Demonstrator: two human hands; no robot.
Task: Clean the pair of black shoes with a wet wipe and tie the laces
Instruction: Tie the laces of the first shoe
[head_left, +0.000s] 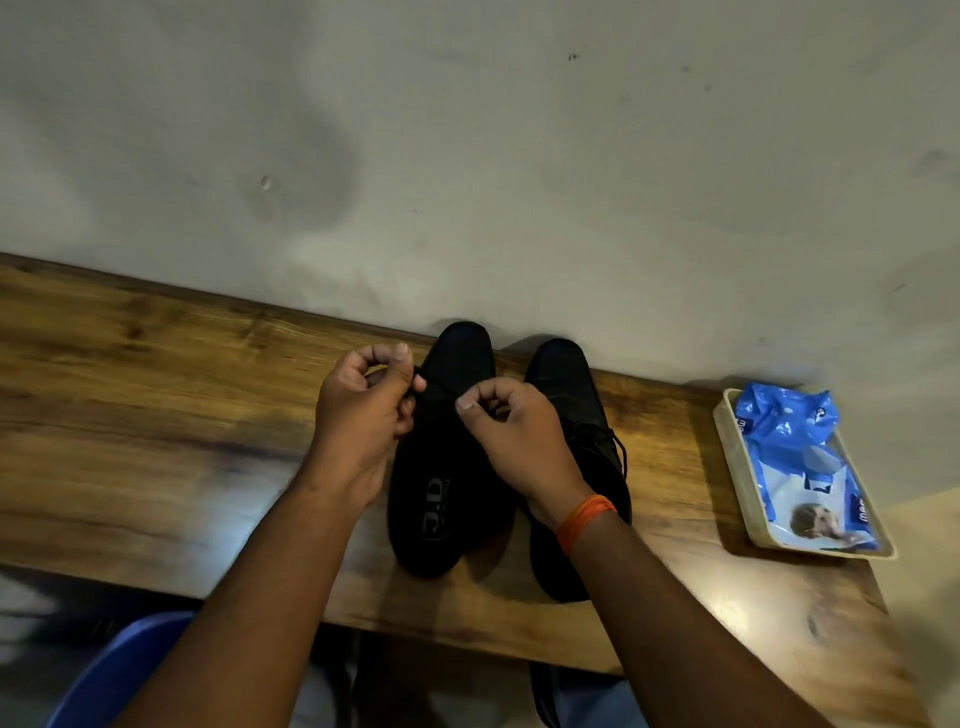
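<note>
Two black shoes stand side by side on the wooden table (156, 415), toes toward the wall. The left shoe (447, 509) shows a grey logo on its insole. Over its lacing area, my left hand (358, 415) pinches one end of the black lace (436, 387) and my right hand (514, 431) pinches the other end. The lace runs taut between them. The right shoe (571, 384) sits partly under my right wrist, its laces lying loose on its right side.
A beige tray (727, 452) holding a blue and white wet wipe pack (800, 457) sits at the table's right end. The wall runs right behind the shoes' toes. A blue chair (114, 670) shows below the table's near edge.
</note>
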